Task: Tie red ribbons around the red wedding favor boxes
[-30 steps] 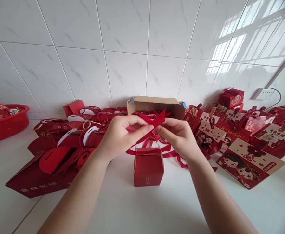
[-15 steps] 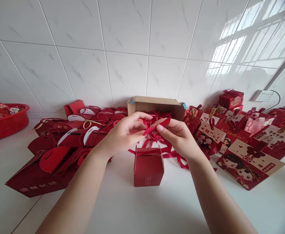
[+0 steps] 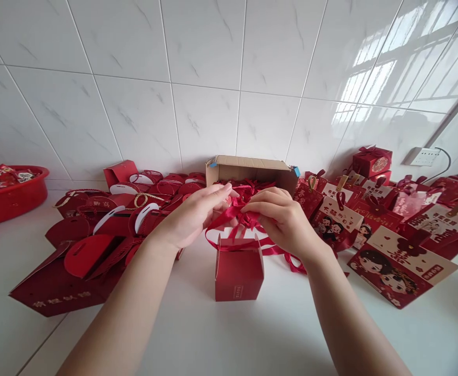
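The right hand (image 3: 285, 219) pinches one red ribbon (image 3: 229, 213); I can't tell if the left hand (image 3: 192, 215) does. One red box (image 3: 239, 271) sits below the fingers (image 3: 259, 206), its writing (image 3: 238, 292) too small to read

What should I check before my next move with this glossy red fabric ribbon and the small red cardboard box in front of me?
1. Right hand gripping the glossy red fabric ribbon: ok, pinched at the fingertips.
2. Left hand gripping it too: cannot tell, fingertips partly hidden.
3. Small red cardboard box upright on the smooth white tabletop: ok.
4. Knot formed: cannot tell, fingers cover that part.
5. Loose red ribbon strands kept away from the box: not ok, some lie close beside it.
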{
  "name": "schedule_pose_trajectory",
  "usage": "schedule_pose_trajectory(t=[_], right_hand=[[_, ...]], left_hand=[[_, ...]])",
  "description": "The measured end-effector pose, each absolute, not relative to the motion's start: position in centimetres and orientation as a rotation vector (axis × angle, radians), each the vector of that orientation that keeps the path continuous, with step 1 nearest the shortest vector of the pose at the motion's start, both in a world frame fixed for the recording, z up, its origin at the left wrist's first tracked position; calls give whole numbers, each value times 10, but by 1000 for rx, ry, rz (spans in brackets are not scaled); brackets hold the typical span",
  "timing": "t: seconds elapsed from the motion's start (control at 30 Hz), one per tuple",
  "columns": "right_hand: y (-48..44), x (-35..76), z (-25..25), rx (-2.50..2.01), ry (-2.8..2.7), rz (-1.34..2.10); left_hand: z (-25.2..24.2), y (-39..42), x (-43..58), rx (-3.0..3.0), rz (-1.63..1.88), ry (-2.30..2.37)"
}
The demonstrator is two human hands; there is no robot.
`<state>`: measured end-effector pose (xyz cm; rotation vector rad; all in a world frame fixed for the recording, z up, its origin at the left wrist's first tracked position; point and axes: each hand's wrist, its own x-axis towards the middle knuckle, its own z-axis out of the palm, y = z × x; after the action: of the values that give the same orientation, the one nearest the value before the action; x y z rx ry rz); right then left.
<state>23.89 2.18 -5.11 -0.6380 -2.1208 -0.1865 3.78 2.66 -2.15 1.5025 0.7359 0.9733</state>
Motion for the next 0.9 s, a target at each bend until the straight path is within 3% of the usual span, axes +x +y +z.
schedule_pose_trajectory(t=[0.17, 0.3, 0.47, 0.63, 0.9], right_hand=[[28, 237, -53, -605, -2071, -125], [30, 231, -54, -576, -1892, 279], [19, 238, -63, -900, -1427, 732], [1, 275, -88, -1292, -1499, 558], [-17, 335, -153, -1778, -1634, 370]], left_hand=[[-23, 27, 40, 1620, 941, 737], [-25, 21, 45, 2085, 1186, 1166], [-31, 13, 33, 2753, 1366, 1462], [-50, 14, -20, 3146, 1193, 1580], [-90, 11, -86, 3176, 704, 1689]])
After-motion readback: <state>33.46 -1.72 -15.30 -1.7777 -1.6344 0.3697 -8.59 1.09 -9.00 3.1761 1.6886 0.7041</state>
